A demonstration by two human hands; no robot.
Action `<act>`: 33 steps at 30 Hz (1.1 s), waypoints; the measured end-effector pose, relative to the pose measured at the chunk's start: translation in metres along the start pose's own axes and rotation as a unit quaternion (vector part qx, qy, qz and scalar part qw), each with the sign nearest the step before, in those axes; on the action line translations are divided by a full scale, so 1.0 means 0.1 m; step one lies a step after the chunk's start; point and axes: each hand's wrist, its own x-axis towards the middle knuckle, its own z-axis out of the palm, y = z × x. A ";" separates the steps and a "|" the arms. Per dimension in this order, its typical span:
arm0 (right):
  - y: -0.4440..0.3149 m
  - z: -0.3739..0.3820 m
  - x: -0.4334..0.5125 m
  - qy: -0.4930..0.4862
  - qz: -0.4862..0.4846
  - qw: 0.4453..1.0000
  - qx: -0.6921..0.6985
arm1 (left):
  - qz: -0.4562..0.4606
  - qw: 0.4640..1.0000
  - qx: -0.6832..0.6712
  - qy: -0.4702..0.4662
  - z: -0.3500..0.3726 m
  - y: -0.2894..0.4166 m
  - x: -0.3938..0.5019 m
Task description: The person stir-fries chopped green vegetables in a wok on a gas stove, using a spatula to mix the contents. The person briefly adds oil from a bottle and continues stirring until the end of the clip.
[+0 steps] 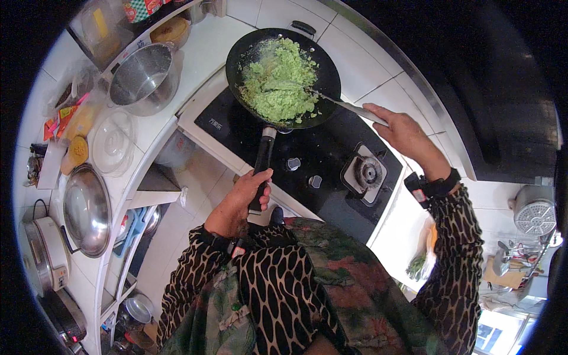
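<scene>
A black wok (326, 108) sits over the left side of a black glass gas hob (239, 133). Inside it lies a heap of crumbly light-green food (288, 66). My left hand (242, 195) is closed around the wok's long black handle (265, 153). With my right hand (399, 131) I grip the handle of a metal spatula (361, 112), held above the wok's right rim. The spatula's blade reaches into the green food and is partly covered by it. The burner under the wok is hidden.
A second burner (369, 173) and two knobs are on the hob. Along the left counter stand a deep metal pot (144, 82), a clear plastic lid (113, 142), a domed metal wok lid (87, 211) and a rice cooker (51, 253). A dark range hood (483, 111) overhangs the right side.
</scene>
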 end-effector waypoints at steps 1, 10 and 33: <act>-0.02 -0.03 0.03 -0.007 -0.050 0.999 0.002 | 0.000 1.000 0.001 0.000 0.00 0.01 0.00; -0.26 0.78 0.35 0.048 0.036 0.986 0.156 | 0.000 1.000 -0.010 -0.017 -0.02 0.01 0.00; -0.33 0.21 0.28 -0.179 0.079 0.889 0.413 | -0.028 1.000 -0.007 -0.004 0.04 0.08 -0.05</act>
